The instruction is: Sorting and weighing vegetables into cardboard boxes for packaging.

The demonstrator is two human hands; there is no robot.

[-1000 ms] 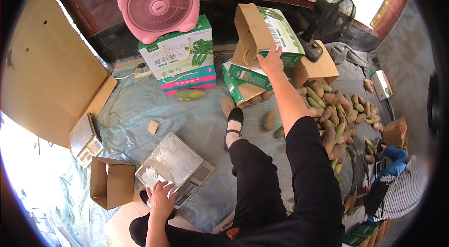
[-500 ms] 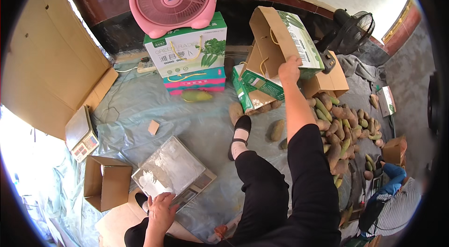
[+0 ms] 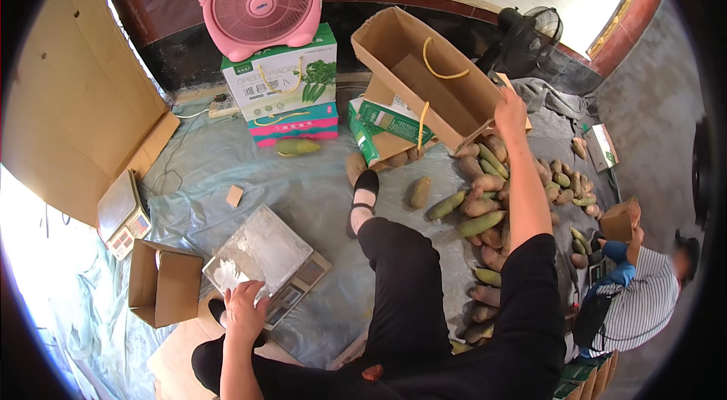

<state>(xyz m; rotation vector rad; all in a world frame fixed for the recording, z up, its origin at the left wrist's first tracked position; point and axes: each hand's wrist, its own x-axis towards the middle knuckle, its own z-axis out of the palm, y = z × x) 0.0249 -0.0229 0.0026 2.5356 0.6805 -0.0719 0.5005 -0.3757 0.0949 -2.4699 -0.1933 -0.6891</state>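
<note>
A bluish plastic sheet [image 3: 314,177] covers much of the floor. The right hand [image 3: 511,108] pinches the rim of an open carton [image 3: 441,95], tilted above a green box [image 3: 392,121]; the left hand [image 3: 246,311] is loosely spread at the scale [image 3: 265,245], contact unclear. Beyond, radishes [image 3: 482,223] lie heaped and loose. The carton is picked up but unfilled, so the work seems barely begun.

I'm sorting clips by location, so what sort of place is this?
Probably a small produce-packing area: green and brownish root vegetables lie heaped on the ground, a flat-topped scale sits near the left hand, and the right hand holds an open carton.
</note>
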